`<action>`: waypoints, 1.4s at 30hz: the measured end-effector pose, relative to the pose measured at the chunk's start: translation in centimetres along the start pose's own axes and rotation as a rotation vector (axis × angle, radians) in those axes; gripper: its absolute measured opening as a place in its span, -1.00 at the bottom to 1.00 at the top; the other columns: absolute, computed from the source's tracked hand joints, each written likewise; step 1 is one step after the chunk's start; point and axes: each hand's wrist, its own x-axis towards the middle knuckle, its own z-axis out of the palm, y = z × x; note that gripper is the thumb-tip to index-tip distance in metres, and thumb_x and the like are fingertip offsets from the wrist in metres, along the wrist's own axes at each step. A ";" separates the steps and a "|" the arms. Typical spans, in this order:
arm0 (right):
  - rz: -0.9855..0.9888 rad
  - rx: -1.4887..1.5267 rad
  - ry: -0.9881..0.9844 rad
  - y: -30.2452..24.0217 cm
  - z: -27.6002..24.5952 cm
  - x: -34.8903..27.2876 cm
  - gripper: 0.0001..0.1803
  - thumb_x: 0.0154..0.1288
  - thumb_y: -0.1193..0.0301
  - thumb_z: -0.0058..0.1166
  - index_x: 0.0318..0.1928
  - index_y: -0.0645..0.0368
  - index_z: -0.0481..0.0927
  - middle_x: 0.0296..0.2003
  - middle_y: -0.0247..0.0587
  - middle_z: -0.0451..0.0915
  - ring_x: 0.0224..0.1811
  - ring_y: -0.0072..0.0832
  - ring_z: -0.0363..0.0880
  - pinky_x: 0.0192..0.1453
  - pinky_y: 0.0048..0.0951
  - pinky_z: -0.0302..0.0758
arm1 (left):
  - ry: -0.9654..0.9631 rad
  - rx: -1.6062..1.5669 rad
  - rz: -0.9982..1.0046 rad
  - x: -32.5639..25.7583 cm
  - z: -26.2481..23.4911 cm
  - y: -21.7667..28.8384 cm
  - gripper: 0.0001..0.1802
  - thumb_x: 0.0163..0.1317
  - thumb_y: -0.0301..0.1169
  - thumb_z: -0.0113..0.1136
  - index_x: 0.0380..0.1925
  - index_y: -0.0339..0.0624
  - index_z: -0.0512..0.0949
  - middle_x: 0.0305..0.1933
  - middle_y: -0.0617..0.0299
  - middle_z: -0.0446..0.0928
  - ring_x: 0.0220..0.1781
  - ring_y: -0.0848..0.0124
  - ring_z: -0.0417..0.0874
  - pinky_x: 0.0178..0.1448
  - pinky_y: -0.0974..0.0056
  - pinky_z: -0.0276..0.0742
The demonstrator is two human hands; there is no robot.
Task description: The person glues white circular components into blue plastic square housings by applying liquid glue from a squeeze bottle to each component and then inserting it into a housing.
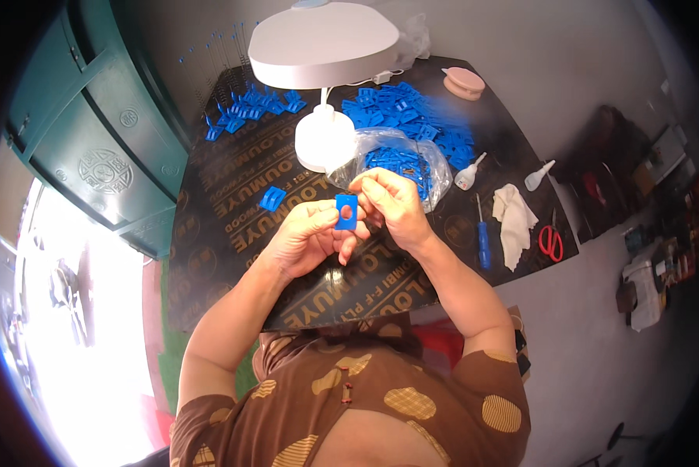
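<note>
A small flat blue plastic piece (347, 225) with a round hole stands upright between the thumb and fingers of my left hand (303, 237). Just to its right, my right hand (398, 208) is closed in a pinch, thumb against fingertips. Whatever lies in that pinch is too small to make out. Behind my right hand sits an open clear plastic bag (440, 175) full of small blue parts (400, 162). Left of my left hand, another blue plastic piece (272, 198) lies alone on the dark printed table (217, 268).
A white lamp (324, 47) overhangs a heap of blue pieces (392, 105). Blue pieces with thin upright wires (244, 109) stand back left. At right lie glue bottles (468, 173), a blue screwdriver (484, 245), a cloth (513, 222), red scissors (551, 243) and a pink round case (464, 82).
</note>
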 end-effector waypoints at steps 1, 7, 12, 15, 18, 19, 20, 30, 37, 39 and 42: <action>-0.006 -0.001 0.007 -0.1 -0.2 0.1 -0.75 0.41 0.33 -0.06 -0.24 0.29 0.53 -0.63 -0.50 0.37 -0.66 -0.80 0.22 -0.61 -0.70 0.14 | -0.008 0.004 -0.004 0.0 0.2 0.0 -0.46 0.19 -0.17 0.23 -0.04 -0.45 0.46 -0.20 -0.09 0.60 -0.41 0.32 0.61 -0.34 0.29 0.58; -0.135 -0.116 0.088 -4.4 -1.3 0.0 -0.78 0.41 0.36 -0.07 -0.20 0.29 0.53 -0.55 -0.45 0.41 -0.59 -0.76 0.26 -0.52 -0.71 0.22 | 0.097 0.027 0.053 0.0 1.9 0.3 -0.50 0.18 -0.17 0.24 -0.04 -0.37 0.46 -0.11 -0.02 0.56 -0.30 0.35 0.59 -0.29 0.27 0.61; -0.202 -0.691 0.169 -8.7 -4.2 -3.8 -0.85 0.32 0.46 0.01 -0.27 0.30 0.58 -0.53 -0.41 0.51 -0.50 -0.74 0.40 -0.40 -0.66 0.34 | 0.115 -0.065 0.039 -3.1 3.6 -0.4 -0.50 0.14 -0.15 0.29 -0.10 -0.34 0.46 -0.16 0.06 0.50 -0.34 0.38 0.57 -0.34 0.27 0.61; -0.202 -0.873 0.411 -8.3 -7.8 -6.0 -0.88 0.28 0.51 0.02 -0.33 0.32 0.57 -0.58 -0.29 0.53 -0.52 -0.65 0.46 -0.41 -0.56 0.41 | 0.130 -0.219 0.062 -4.2 4.2 -3.1 -0.51 0.13 -0.18 0.29 -0.10 -0.37 0.46 -0.17 0.04 0.50 -0.36 0.37 0.54 -0.36 0.25 0.55; -0.151 -1.021 0.639 -5.9 -12.7 -6.9 -0.88 0.23 0.52 0.06 -0.28 0.33 0.57 -0.48 -0.16 0.58 -0.48 -0.50 0.55 -0.36 -0.48 0.46 | 0.115 -0.363 0.053 -4.2 4.4 -5.8 -0.52 0.17 -0.20 0.26 -0.07 -0.38 0.45 -0.17 0.07 0.52 -0.37 0.40 0.53 -0.34 0.25 0.51; -0.130 -1.121 0.649 -5.2 -14.1 -7.0 -0.83 0.18 0.50 0.10 -0.23 0.33 0.56 -0.39 -0.09 0.58 -0.38 -0.39 0.56 -0.26 -0.41 0.48 | 0.110 -0.401 0.068 -4.1 4.2 -6.7 -0.52 0.17 -0.21 0.26 -0.07 -0.38 0.45 -0.16 0.08 0.51 -0.36 0.40 0.52 -0.34 0.25 0.50; -0.110 -1.220 0.657 -4.4 -15.2 -6.9 -0.76 0.13 0.48 0.15 -0.18 0.33 0.56 -0.30 -0.02 0.58 -0.27 -0.28 0.58 -0.17 -0.34 0.49 | 0.101 -0.430 0.057 -4.2 3.5 -7.6 -0.51 0.18 -0.20 0.25 -0.05 -0.37 0.45 -0.13 0.09 0.50 -0.35 0.39 0.51 -0.33 0.24 0.49; 0.095 -1.334 0.483 -2.1 -17.7 -2.9 -0.58 0.02 0.31 0.24 -0.13 0.32 0.56 -0.18 0.10 0.53 -0.02 -0.05 0.45 0.08 -0.14 0.37 | 0.131 -0.479 0.139 -4.8 2.8 -9.0 -0.47 0.20 -0.19 0.23 0.02 -0.40 0.43 -0.21 0.08 0.52 -0.35 0.37 0.52 -0.30 0.22 0.46; 0.024 -1.229 0.539 -3.6 -15.3 -3.2 -0.72 0.12 0.41 0.18 -0.21 0.34 0.54 -0.29 0.03 0.60 -0.26 -0.09 0.59 -0.14 -0.25 0.49 | 0.140 -0.467 0.158 -4.8 3.3 -8.9 -0.45 0.19 -0.18 0.24 0.02 -0.40 0.42 -0.16 0.05 0.52 -0.35 0.37 0.52 -0.29 0.22 0.47; -0.117 -0.931 0.513 -4.2 -13.4 -4.5 -0.80 0.23 0.48 0.09 -0.18 0.34 0.48 -0.34 -0.09 0.62 -0.36 -0.30 0.62 -0.25 -0.42 0.51 | 0.102 -0.481 0.170 -4.8 3.3 -8.9 -0.45 0.19 -0.18 0.24 0.02 -0.41 0.41 -0.15 0.04 0.52 -0.35 0.37 0.52 -0.29 0.22 0.47; -0.124 -0.717 0.345 -5.3 -7.8 -7.2 -0.81 0.31 0.54 0.00 -0.08 0.30 0.42 -0.32 -0.23 0.60 -0.31 -0.59 0.57 -0.21 -0.53 0.49 | 0.075 -0.487 0.177 -4.9 3.2 -8.8 -0.44 0.20 -0.16 0.22 0.02 -0.41 0.40 -0.14 0.05 0.50 -0.34 0.38 0.51 -0.29 0.22 0.48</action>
